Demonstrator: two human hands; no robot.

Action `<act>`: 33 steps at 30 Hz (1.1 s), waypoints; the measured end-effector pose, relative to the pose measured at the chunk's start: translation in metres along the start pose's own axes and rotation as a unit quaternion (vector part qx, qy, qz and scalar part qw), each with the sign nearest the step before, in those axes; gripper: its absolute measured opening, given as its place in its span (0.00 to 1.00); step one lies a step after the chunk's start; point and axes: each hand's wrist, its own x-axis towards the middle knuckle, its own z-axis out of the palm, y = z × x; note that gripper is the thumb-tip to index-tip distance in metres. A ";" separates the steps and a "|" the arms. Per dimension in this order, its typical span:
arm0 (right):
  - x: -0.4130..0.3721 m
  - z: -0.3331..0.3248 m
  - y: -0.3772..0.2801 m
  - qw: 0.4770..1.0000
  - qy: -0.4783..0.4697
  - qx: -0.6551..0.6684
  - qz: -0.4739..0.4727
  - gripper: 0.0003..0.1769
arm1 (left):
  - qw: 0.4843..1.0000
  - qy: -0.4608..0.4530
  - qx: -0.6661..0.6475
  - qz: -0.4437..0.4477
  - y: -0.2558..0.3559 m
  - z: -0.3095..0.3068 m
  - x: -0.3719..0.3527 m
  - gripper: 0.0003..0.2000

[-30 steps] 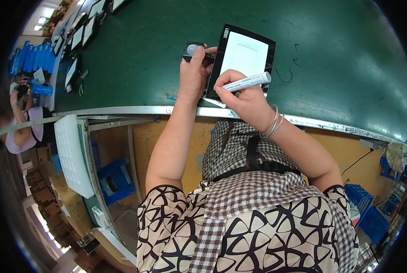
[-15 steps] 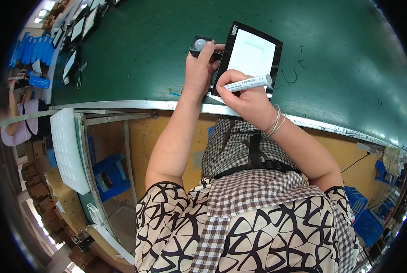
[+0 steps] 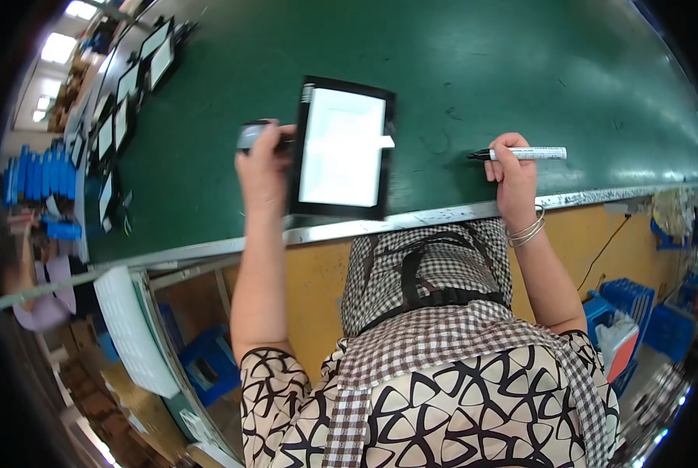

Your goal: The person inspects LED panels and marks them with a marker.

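Observation:
My left hand is closed around a small black sensor block with a greyish dome, at the left side of a floodlight. The floodlight has a black frame and a bright white face. It is tilted slightly over the bench edge, and some motion blur softens it. A small white strip lies across its face near the right rim. Farther right, my right hand grips a white marker. Its dark tip is uncovered and points left, apart from the floodlight.
The green bench top has a pale metal edge. Several similar floodlights lie at the far left. A white foam tray stands below the bench on the left. Another person is at the far left, near blue bins.
My right hand with the marker has moved off the floodlight to the right. My left hand has shifted the floodlight left and nearer to me, and turned it. The view has tilted too.

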 end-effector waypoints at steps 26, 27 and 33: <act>0.005 0.076 0.036 0.973 -0.159 -0.156 0.062 0.07 | 0.979 0.022 0.194 0.059 0.055 0.015 -0.037 0.10; 0.007 0.079 0.038 0.971 -0.161 -0.164 0.060 0.07 | 0.979 0.022 0.193 0.060 0.055 0.015 -0.037 0.10; 0.014 0.089 0.038 0.963 -0.173 -0.203 0.044 0.08 | 0.983 0.026 0.173 0.053 0.054 0.012 -0.037 0.10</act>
